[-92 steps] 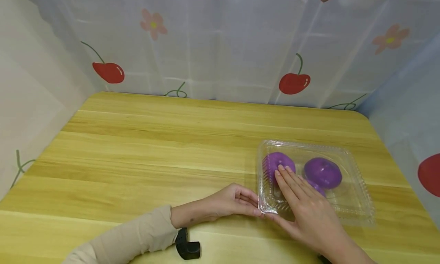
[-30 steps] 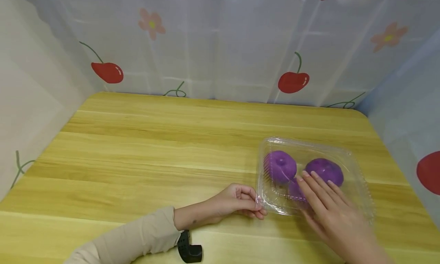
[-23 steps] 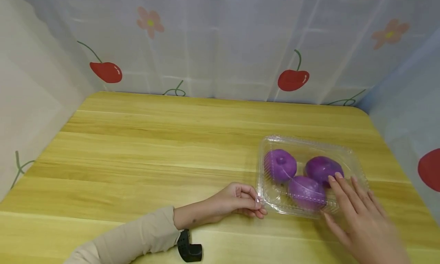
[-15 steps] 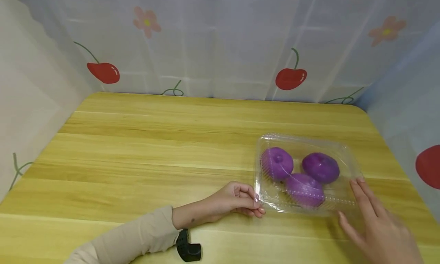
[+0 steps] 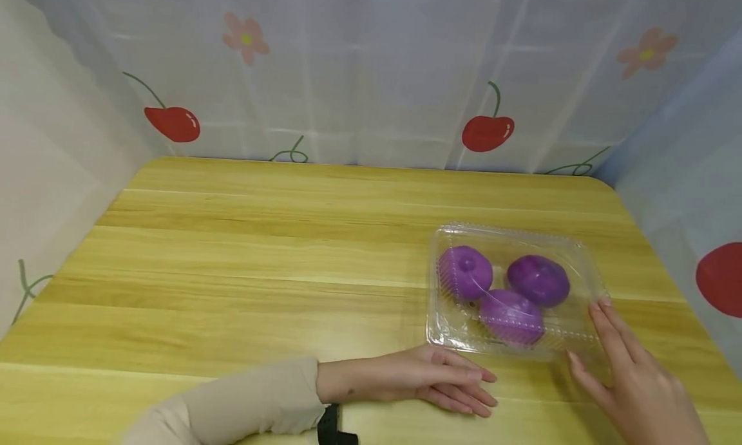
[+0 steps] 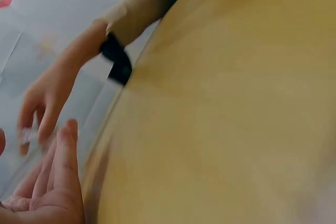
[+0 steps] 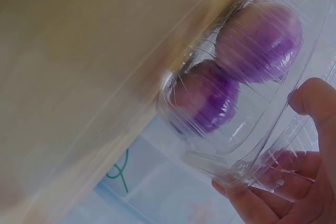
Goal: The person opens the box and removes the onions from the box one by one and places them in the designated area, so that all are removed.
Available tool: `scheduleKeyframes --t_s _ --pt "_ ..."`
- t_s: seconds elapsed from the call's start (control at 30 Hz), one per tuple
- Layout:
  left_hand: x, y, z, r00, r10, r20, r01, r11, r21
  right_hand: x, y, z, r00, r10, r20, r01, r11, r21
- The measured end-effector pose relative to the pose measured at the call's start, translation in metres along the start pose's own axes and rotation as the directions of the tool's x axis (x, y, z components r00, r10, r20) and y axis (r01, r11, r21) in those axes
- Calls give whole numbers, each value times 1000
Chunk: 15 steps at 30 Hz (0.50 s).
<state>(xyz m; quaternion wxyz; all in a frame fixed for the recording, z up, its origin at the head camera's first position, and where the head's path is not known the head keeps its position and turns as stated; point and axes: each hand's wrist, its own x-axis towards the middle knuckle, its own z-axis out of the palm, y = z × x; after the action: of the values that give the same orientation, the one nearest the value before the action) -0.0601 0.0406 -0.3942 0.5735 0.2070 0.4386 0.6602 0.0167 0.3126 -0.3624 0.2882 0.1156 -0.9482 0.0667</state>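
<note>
A clear plastic clamshell box [image 5: 452, 326] lies on the right side of the table with its lid down. Inside are three rounded purple pieces that look like onions: one at the left [image 5: 466, 272], one at the right [image 5: 539, 281] and one in front [image 5: 511, 317]. My right hand [image 5: 637, 368] holds the box's front right corner, thumb at the front and fingers along the right side; the right wrist view shows the box's rim [image 7: 273, 135] between them. My left hand [image 5: 437, 377] is just in front of the box's front left corner, fingers extended, holding nothing.
The light wood table [image 5: 261, 239] stretches left and behind the box. A pale curtain [image 5: 359, 78] printed with cherries and flowers hangs along the back edge, with pale walls at both sides. A black wrist device [image 5: 333, 426] sits under my left wrist.
My right hand has slid from the lid over the purple pieces to the box's right corner. My left hand has let go of the left corner and moved right, toward me.
</note>
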Motion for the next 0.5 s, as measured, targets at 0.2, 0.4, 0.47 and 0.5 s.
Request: scheduleKeyframes --t_s 0.2,0.4,0.47,0.5 --pt "41 -6 30 995 34 -92 -45 991 -126 0 3 2 998 -38 -42 38 999 8" --pt "58 -10 40 965 147 -218 -181 973 -144 -2 3 4 998 -44 -52 45 999 8" --pt "60 -13 41 949 185 -256 -231 960 -161 -3 4 5 997 -57 -56 57 998 10" --pt "61 -14 42 941 201 -272 -252 953 -168 -4 5 5 997 -58 -55 59 998 16"
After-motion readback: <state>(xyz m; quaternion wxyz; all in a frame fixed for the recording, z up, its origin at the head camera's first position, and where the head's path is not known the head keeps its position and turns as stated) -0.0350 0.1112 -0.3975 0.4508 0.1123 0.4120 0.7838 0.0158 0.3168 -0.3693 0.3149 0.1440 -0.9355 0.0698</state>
